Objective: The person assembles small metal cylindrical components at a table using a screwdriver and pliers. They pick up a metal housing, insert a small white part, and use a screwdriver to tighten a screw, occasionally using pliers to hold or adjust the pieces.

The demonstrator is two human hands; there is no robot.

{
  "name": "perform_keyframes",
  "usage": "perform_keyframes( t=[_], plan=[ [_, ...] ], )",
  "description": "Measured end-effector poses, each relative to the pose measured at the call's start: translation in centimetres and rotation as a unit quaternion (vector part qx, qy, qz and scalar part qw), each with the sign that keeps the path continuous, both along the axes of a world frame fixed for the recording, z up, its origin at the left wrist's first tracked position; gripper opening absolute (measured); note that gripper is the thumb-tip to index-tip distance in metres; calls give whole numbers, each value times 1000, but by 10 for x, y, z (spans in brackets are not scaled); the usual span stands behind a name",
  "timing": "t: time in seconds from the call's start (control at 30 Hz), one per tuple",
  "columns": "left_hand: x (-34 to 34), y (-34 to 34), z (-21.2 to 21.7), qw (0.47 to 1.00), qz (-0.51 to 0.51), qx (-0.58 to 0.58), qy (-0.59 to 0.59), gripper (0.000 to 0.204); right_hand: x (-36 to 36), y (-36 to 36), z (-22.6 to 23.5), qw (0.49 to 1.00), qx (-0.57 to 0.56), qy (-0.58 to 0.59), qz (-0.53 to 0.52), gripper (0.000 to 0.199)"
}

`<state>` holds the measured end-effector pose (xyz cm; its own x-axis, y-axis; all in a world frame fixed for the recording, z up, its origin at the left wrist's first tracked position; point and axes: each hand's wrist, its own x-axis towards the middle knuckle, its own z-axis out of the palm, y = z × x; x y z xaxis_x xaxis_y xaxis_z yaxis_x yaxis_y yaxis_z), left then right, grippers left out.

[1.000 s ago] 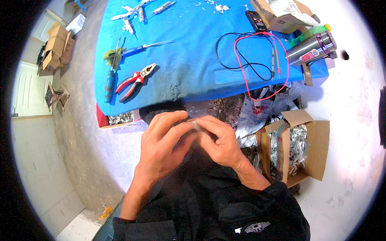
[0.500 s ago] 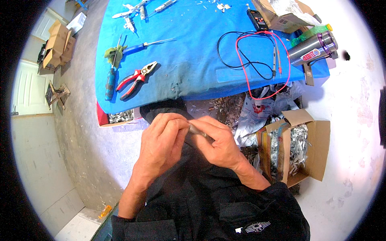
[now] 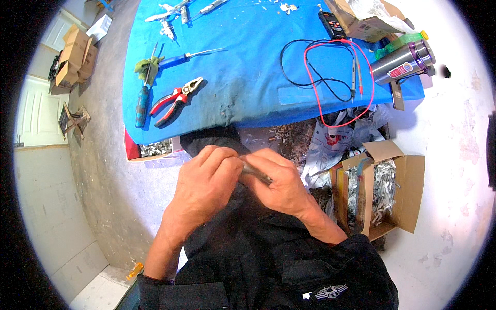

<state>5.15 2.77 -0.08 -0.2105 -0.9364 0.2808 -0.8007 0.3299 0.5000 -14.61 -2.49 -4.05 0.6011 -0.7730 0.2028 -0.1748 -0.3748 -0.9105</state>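
Over my lap, just off the table's near edge, both hands meet at a small, narrow silvery-grey piece (image 3: 259,174). My right hand (image 3: 281,182) is closed round it, with part of its length showing between thumb and fingers. My left hand (image 3: 205,181) is closed too, its curled fingertips pressed at the left end of the piece. Fingers cover both ends, so its exact kind cannot be made out. On the blue-covered table (image 3: 243,67) ahead lie red-and-black pliers (image 3: 177,101), a blue-handled screwdriver (image 3: 181,60) and another teal-handled tool (image 3: 141,106) with a green rag (image 3: 147,71).
At the table's far left lie several silvery-white parts (image 3: 168,30). On its right are a black meter (image 3: 332,25) with red and black leads, a steel flask (image 3: 400,64) and a green bottle (image 3: 395,45). An open carton (image 3: 408,191) of metal scraps stands right of my knees.
My left hand has turned, its wrist and forearm shifting slightly left and its knuckles rolling over. The right hand stays nearly in place, with a little more of the piece showing.
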Motion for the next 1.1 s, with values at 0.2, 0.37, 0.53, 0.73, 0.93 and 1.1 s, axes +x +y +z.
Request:
perform_keyframes(
  t=[0.2, 0.37, 0.53, 0.73, 0.93, 1.1],
  plan=[
    [-6, 1, -9, 1000, 7, -28, 10, 24, 4, 2, -5, 997, -66, 6, -29, 35],
    [-9, 5, -21, 996, 48, -52, 51, 26, 10, 5, -9, 988, -142, 28, -63, 38],
    [-17, 8, -14, 989, 88, -61, 104, 26, 14, 8, -8, 984, -155, 14, -92, 38],
    [-21, 9, -25, 986, 126, -93, 61, 27, 15, 10, -8, 985, -136, 14, -101, 38],
    [-33, 8, -24, 977, 168, -123, 50, 19, 18, 14, -8, 984, -123, -5, -132, 34],
    [13, 4, -11, 937, 318, -119, 86, 10, -2, 15, -19, 979, -31, 16, -200, 25]
  ],
)
